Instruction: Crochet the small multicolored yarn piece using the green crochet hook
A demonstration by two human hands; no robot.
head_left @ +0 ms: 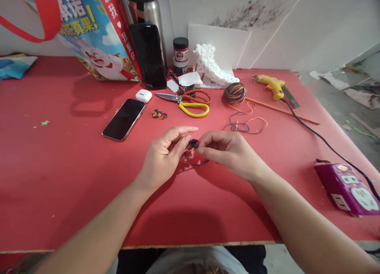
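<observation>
Over the middle of the red table, my left hand (pixel 164 155) pinches a small multicoloured yarn piece (pixel 192 145) between thumb and fingers, its index finger stretched out above. My right hand (pixel 225 151) closes its thumb and fingertips at the right side of the same piece. Whether a needle or hook sits in those fingertips is hidden. A dark strand of yarn hangs below the piece. Just beyond my hands lies another small yarn piece (pixel 159 114). Loose multicoloured yarn (pixel 246 123) curls on the table from a yarn ball (pixel 235 92).
Scissors (pixel 187 101), a smartphone (pixel 124 119) and a white earbud case (pixel 144 95) lie beyond my hands. A gift bag (pixel 97 36), upright phone (pixel 148 56) and paint jars (pixel 181 54) stand behind. At right are a glue gun (pixel 271 86), stick (pixel 285 111) and purple power strip (pixel 347 189).
</observation>
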